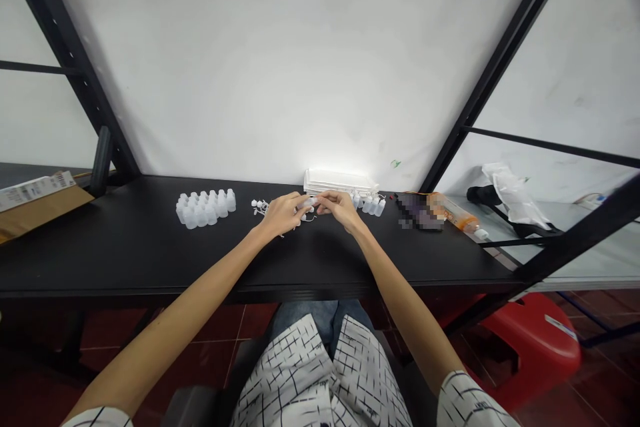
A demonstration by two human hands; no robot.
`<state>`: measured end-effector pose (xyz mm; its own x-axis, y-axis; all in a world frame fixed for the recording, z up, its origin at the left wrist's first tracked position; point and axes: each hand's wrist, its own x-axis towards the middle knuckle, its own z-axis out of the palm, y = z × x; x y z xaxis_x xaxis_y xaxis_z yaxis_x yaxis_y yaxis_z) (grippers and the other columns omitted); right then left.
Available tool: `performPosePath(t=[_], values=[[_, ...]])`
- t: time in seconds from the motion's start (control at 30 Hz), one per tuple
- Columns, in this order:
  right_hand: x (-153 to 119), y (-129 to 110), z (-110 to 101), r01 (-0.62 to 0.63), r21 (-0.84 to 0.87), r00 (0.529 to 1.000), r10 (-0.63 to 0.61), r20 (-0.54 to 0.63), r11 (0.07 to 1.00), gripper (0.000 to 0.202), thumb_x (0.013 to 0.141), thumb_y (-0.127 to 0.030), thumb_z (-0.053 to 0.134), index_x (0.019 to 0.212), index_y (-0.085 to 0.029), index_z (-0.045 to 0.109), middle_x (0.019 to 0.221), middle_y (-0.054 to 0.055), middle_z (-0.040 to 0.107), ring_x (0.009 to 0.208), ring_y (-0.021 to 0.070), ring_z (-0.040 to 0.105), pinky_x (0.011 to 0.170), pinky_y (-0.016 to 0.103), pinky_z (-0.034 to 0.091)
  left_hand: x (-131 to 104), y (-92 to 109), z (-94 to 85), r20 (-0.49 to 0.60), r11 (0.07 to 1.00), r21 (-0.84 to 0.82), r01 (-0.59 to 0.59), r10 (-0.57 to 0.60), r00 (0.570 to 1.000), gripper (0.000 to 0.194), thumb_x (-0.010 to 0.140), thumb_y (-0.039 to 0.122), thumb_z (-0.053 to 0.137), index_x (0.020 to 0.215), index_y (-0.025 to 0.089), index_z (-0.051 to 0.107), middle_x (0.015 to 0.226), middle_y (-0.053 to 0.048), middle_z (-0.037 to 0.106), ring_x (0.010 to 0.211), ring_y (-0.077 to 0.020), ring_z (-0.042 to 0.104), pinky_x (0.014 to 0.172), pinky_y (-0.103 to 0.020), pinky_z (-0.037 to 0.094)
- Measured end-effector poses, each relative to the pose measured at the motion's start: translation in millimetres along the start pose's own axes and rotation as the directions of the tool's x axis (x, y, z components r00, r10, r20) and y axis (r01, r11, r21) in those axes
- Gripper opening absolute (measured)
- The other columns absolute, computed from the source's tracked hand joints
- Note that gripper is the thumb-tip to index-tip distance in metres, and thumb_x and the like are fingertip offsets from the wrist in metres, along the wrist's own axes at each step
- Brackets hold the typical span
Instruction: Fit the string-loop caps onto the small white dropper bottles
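My left hand (284,214) and my right hand (341,207) meet above the black table. Between their fingertips is a small white plastic bottle (311,201), lying on its side and partly covered by the fingers. The fingers of my left hand are closed round its left part, while my right hand pinches at its right end. Small white caps (258,204) with thin strips lie just left of my left hand, and more small white pieces show beneath the fingers. Several small bottles (371,205) stand close together to the right of my right hand.
A block of uncapped translucent bottles (206,207) stands on the black table (165,260) at left. White flat packs (340,181) lie against the wall. Rightward are a blurred dark item (421,211) and an orange-labelled drink bottle (453,213). A cardboard box (45,207) sits far left.
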<state>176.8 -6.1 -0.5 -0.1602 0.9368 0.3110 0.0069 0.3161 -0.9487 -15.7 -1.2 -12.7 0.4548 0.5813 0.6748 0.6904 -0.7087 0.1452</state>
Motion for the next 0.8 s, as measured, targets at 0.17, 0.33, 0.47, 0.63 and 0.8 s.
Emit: performPosePath(t=[0.17, 0.33, 0.47, 0.63, 0.8], values=[[1, -1, -5, 0.012, -0.008, 0.999, -0.012, -0.042, 1.0, 0.038, 0.064, -0.046, 0.078, 0.082, -0.015, 0.068, 0.077, 0.004, 0.07, 0.054, 0.0102, 0.061, 0.052, 0.024, 0.054, 1, -9, -4.9, 0.021, 0.971, -0.117, 0.208, -0.207, 0.978, 0.039, 0.092, 0.041, 0.05, 0.12, 0.018, 0.064, 0.09, -0.005, 0.072, 0.066, -0.0182, 0.063, 0.067, -0.028, 0.044], [3, 3, -6, 0.044, -0.015, 0.996, -0.045, -0.077, 0.999, 0.035, 0.068, -0.043, 0.074, 0.088, -0.015, 0.066, 0.076, 0.003, 0.068, 0.051, 0.0096, 0.06, 0.048, 0.023, 0.053, 2, -9, -8.7, 0.063, 0.95, -0.171, 0.262, -0.255, 0.965, 0.038, 0.091, 0.041, 0.047, 0.118, 0.018, 0.062, 0.084, -0.004, 0.072, 0.067, -0.02, 0.065, 0.067, -0.028, 0.044], [4, 9, -5, 0.036, -0.231, 0.995, -0.057, -0.085, 0.972, 0.021, 0.075, -0.035, 0.065, 0.081, -0.015, 0.066, 0.071, 0.003, 0.067, 0.047, 0.0098, 0.057, 0.043, 0.021, 0.046, 3, -7, -11.8, 0.044, 0.935, -0.183, 0.302, -0.299, 0.953, 0.031, 0.088, 0.037, 0.049, 0.112, 0.019, 0.061, 0.084, -0.004, 0.071, 0.063, -0.0188, 0.063, 0.066, -0.028, 0.043], [0, 11, -1, 0.123, -0.622, 0.986, -0.168, -0.014, 0.773, 0.012, 0.078, -0.025, 0.062, 0.076, -0.017, 0.071, 0.065, 0.001, 0.068, 0.054, 0.0123, 0.059, 0.055, 0.023, 0.043, 5, -6, -18.6, 0.024, 0.912, -0.192, 0.362, -0.364, 0.931, 0.029, 0.086, 0.031, 0.049, 0.112, 0.02, 0.055, 0.085, -0.003, 0.07, 0.064, -0.0177, 0.06, 0.065, -0.027, 0.04], [-4, 12, 6, 0.136, -0.727, 0.989, -0.132, 0.063, 0.673, 0.011, 0.078, -0.023, 0.064, 0.081, -0.018, 0.074, 0.07, 0.001, 0.071, 0.062, 0.0135, 0.06, 0.06, 0.024, 0.041, 6, -4, -22.7, 0.037, 0.905, -0.162, 0.393, -0.393, 0.919, 0.029, 0.086, 0.03, 0.047, 0.113, 0.021, 0.053, 0.084, -0.002, 0.067, 0.067, -0.0185, 0.059, 0.065, -0.028, 0.038]])
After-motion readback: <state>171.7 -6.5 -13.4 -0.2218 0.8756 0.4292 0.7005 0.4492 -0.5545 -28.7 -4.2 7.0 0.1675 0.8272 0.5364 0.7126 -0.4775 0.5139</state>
